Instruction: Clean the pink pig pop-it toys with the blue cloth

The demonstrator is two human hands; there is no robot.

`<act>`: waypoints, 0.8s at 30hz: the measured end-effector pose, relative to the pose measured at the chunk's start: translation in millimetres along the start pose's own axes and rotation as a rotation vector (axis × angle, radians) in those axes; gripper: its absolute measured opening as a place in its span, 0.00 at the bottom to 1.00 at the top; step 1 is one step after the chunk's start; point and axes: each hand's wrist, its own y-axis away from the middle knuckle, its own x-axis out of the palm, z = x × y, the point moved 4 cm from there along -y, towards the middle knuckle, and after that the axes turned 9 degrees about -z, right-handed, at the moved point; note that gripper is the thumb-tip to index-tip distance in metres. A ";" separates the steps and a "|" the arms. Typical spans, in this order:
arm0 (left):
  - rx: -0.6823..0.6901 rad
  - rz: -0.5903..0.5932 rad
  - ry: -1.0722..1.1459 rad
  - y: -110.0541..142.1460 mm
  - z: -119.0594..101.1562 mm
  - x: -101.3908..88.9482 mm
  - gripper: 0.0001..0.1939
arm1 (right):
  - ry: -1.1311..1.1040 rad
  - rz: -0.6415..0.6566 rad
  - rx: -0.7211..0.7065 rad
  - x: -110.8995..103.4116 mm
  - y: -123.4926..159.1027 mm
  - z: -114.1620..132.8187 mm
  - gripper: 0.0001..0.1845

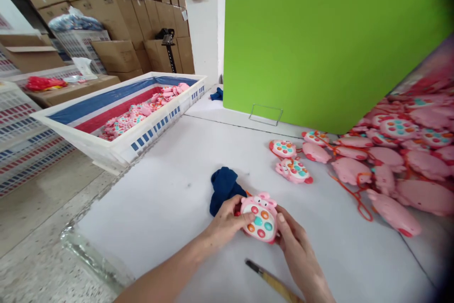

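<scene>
Between my two hands is a pink animal-shaped push-button toy [265,220], its white front with red, orange and teal buttons turned up. My left hand [230,218] grips its left side, the thumb lying over the buttons. On the other side my right hand [296,241] closes on the edge with thumb and fingers. A dark blue cloth [224,187] lies just beyond my left hand. Below the toy, a carving knife with a wooden handle [275,286] rests on the table, partly cut off by the frame's bottom. Two similar toys [296,170] lie farther back.
A heap of pink toys with orange cords [422,161] covers the table's right side. At left stands a white plastic crate [120,149] holding more pink pieces. A green board [301,47] rises at the back, with a wire stand [266,114] before it. Cardboard boxes [117,14] are stacked behind.
</scene>
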 end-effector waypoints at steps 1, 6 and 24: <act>-0.006 -0.009 0.010 -0.4 -0.1 -0.4 0.18 | -0.039 0.019 0.011 0.3 1.0 0.6 0.28; -0.028 -0.022 0.005 -1.7 3.0 -2.5 0.23 | -0.109 0.135 -0.006 7.6 5.2 6.0 0.28; -0.034 -0.054 -0.090 9.0 -8.1 1.3 0.29 | -0.042 -0.072 -0.008 -0.1 0.5 -6.8 0.29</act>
